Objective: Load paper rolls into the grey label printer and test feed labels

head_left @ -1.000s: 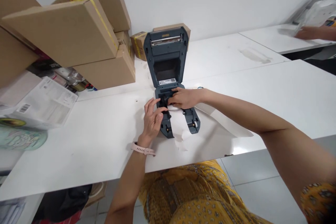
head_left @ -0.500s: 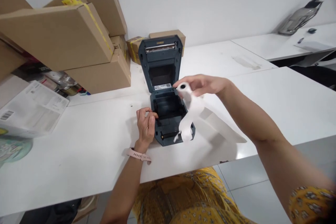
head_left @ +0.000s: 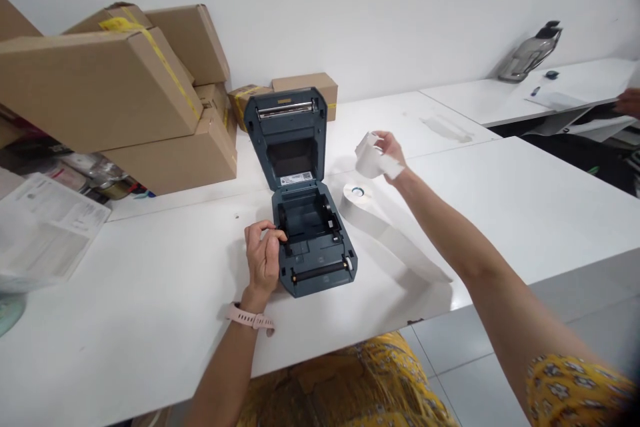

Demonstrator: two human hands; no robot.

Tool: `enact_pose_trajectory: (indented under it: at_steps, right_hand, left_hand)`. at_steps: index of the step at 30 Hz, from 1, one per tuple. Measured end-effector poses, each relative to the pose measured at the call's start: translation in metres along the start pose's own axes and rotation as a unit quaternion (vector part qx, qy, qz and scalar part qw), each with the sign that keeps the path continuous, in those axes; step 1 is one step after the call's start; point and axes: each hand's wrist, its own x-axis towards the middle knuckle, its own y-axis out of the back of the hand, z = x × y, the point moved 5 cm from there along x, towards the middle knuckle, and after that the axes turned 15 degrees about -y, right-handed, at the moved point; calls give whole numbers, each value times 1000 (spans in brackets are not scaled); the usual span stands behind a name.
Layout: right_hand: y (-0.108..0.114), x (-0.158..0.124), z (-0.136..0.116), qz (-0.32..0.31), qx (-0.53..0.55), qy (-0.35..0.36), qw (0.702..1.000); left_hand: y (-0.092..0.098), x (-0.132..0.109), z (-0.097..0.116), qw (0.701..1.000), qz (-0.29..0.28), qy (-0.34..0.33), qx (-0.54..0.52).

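Note:
A dark blue-grey label printer stands on the table with its lid raised and its inner bay showing. At its left edge, my left hand is closed on the printer, its fingertips reaching over the rim. My right hand, to the right of the raised lid, holds a small roll of white paper in the air. A short loose end of that paper hangs by the wrist. Below it, a second white label roll lies beside the printer, its long strip trailing toward the table's front edge.
Stacked cardboard boxes fill the back left, with smaller cartons behind the printer. A plastic-wrapped white box sits at the left. A water bottle stands at the far right back. Part of another person's hand shows at the right edge.
The paper roll in my right hand has moved from above the printer bay out to the right, uncovering the second roll. My left hand stays at the printer's edge. The view has shifted slightly.

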Motion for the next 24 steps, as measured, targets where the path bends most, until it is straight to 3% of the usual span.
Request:
enact_pose_trajectory:
  at_steps: [3,6,10,15,18,22,24]
  right_hand:
    - [-10,5,43,62,-4,-49,997]
    - [-17,-1,71,76,-19,-84,993]
    - [-18,-14,86,46,-20,-100,994]
    - [5,-53,87,31,5,-111,993]
    - [8,-83,81,-57,1,-127,990]
    - [-19,-108,60,-254,-50,-99,961]
    - [-32,-113,48,-279,-84,-78,953]
  left_hand:
    - [0,0,0,1000,-1,1,-2]
    - [0,-1,-1,1000,0,9,-4]
    - [0,-2,-2,1000,-2,15,-8]
    - [-1,-2,-2,1000,8,20,-11]
    - [-2,-2,-2,1000,13,22,-9]
    - [-2,-1,0,999,18,25,-12]
    - [-3,-1,0,999,18,34,-3]
